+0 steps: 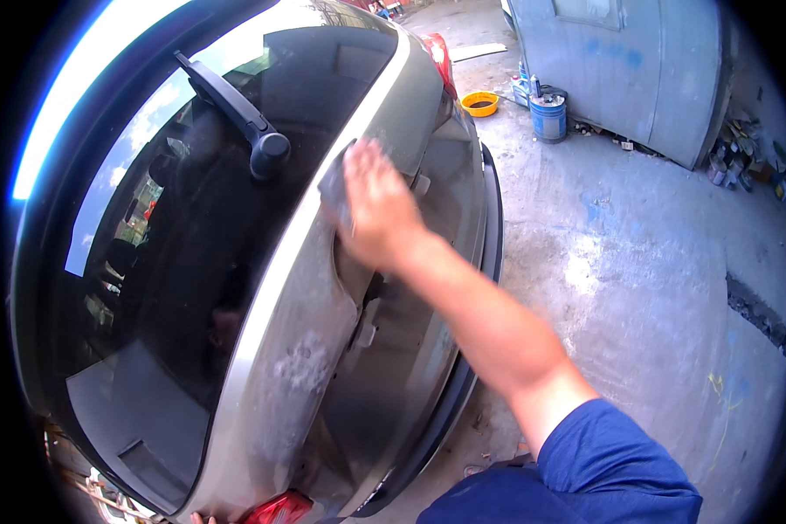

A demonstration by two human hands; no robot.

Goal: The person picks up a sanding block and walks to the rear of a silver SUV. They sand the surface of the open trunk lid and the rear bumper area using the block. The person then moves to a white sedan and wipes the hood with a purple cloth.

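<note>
Head view: right hand (374, 205) holds a dark pad (333, 185) against the tailgate (293, 293), just right of the window (192, 271), apparently mid-rub; another stroke would call for even pressure; left hand (204, 519), below the window, mostly cut off, grip unclear

Bright glare (581, 269) whitens the stained concrete floor (646, 236) to your right, before a blue-grey panelled wall (624, 87).

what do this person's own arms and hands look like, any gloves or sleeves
The right hand is bare, with no glove, and no watch or band shows at the wrist. The forearm is uncovered; a plain navy-blue short sleeve covers the upper arm. Of the left hand, only ungloved fingertips show at the lower edge.
</note>
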